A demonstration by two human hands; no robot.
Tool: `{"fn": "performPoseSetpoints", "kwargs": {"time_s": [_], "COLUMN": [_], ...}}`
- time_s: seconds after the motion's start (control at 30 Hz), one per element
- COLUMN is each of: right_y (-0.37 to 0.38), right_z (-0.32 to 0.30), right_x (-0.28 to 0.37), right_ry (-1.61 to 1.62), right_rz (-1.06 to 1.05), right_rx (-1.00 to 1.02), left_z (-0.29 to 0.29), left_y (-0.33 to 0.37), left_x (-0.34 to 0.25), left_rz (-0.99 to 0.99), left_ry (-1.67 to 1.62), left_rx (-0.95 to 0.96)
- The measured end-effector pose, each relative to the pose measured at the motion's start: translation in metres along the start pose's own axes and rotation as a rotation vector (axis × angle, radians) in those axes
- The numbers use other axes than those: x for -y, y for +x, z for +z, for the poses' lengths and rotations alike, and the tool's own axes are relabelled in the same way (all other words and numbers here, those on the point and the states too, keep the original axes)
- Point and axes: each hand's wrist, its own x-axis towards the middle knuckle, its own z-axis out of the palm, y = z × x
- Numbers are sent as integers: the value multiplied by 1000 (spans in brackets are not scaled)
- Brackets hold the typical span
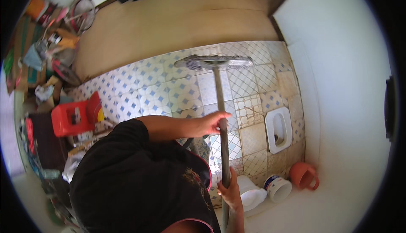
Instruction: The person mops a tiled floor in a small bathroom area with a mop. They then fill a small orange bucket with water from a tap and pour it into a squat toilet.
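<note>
A long grey pole (218,93) runs from the lower middle up to a wide flat wiper head (213,62) resting on the blue-and-white patterned tile floor (169,93). My left hand (215,123) reaches in from the left and grips the pole about halfway along. My right hand (231,190) grips the pole lower down, near my body. My black shirt (135,178) fills the lower left and hides the floor beneath it.
A white squat toilet pan (279,129) is set in the floor at right, by a white wall (338,85). An orange jug (305,176), a white bucket (278,188) and a white container (250,193) stand nearby. A red plastic stool (74,119) and piled clutter (50,47) crowd the left.
</note>
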Motion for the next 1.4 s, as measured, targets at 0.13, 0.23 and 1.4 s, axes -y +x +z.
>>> {"fn": "performPoseSetpoints", "kwargs": {"time_s": [0.13, 0.23, 1.4], "right_y": [-10, -22, 347], "right_z": [-57, -118, 147], "right_x": [-5, -11, 462], "right_ry": [-522, -809, -310], "right_rz": [-197, -185, -1094], "right_rx": [98, -72, 243], "left_z": [-60, -154, -438], "left_y": [13, 19, -140], "left_x": [-37, -65, -425], "left_rz": [219, 363, 961], "left_ry": [-324, -331, -1067], "left_rx": [-296, -320, -430]}}
